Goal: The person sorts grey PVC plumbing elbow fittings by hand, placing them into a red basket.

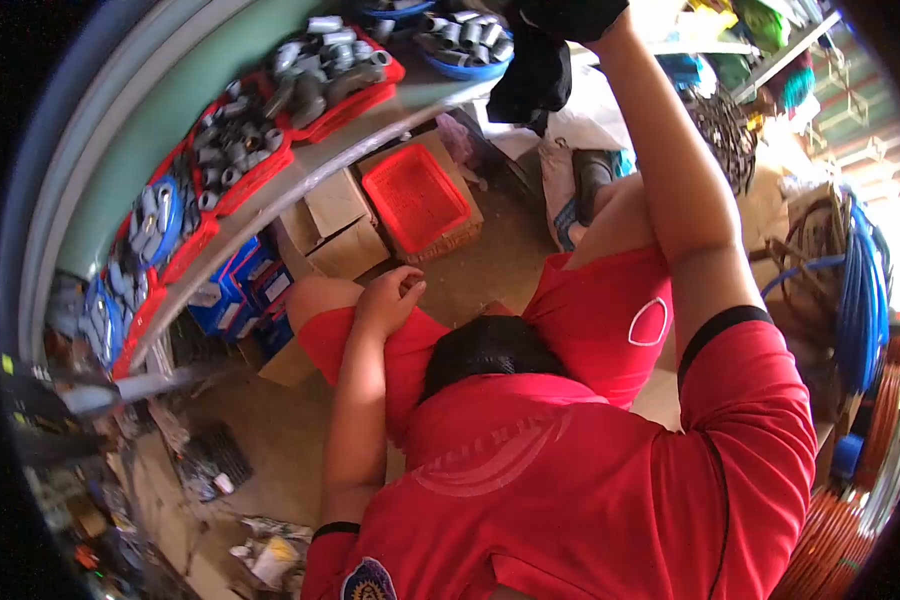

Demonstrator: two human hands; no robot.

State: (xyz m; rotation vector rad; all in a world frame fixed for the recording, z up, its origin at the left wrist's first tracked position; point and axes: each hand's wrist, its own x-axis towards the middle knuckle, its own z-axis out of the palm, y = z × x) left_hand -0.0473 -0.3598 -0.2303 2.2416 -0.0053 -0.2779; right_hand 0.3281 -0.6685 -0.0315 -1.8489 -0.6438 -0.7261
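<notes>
My left hand (392, 298) rests on my left thigh near the knee, loosely curled with a gap between fingers and thumb, and nothing is in it. My right arm stretches up to the top edge, where black material (560, 14) covers my right hand; its fingers are hidden, and I cannot tell whether this is a glove or a held cloth. A black cloth-like item (532, 85) hangs just below it. Nearest my left hand is an empty red basket (416, 198) on a cardboard box (450, 243).
A shelf (305, 180) on the left carries red trays (345, 110) and blue bowls (470, 70) of grey pipe fittings. Blue boxes (245, 290) stand under it. Coiled blue hose (858, 300) hangs at the right. Scraps (275, 558) litter the lower-left floor.
</notes>
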